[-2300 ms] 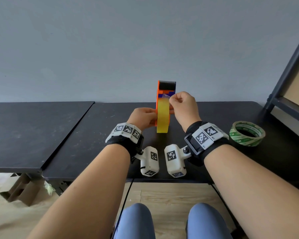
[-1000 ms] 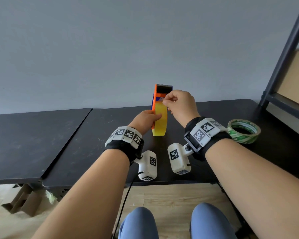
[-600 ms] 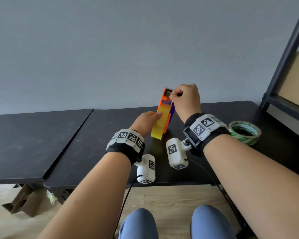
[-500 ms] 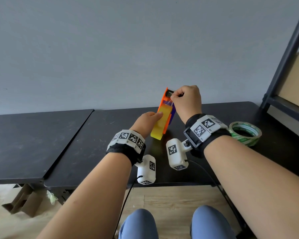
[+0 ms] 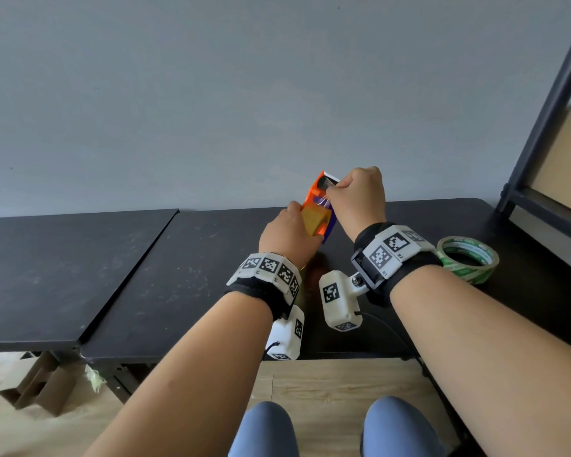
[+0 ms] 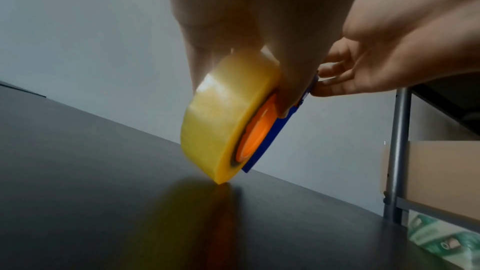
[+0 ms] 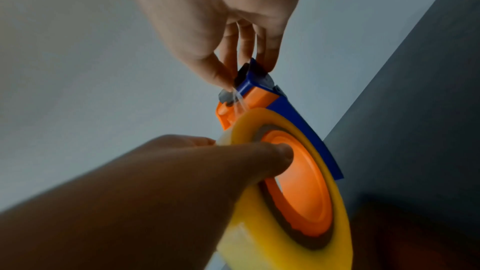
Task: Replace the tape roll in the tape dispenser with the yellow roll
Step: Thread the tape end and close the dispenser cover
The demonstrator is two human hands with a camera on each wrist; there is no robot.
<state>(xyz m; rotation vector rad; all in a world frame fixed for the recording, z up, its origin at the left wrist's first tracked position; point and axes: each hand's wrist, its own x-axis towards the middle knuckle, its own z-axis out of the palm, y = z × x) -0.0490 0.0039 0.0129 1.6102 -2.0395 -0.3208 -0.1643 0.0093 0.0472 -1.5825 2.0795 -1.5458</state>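
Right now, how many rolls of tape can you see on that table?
2. The yellow roll sits on the orange and blue dispenser, held by the left hand. A green-printed roll lies flat on the black table, to the right.

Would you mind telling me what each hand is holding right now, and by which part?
Left hand grips the yellow tape roll at its rim, on the orange-and-blue dispenser. Right hand pinches the clear tape end at its top.

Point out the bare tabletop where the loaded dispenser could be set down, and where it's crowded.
Bare: the left table, and the right table from the seam to the left hand. Crowded: the middle, where both hands hold the dispenser and yellow roll, and the right end by the green roll.
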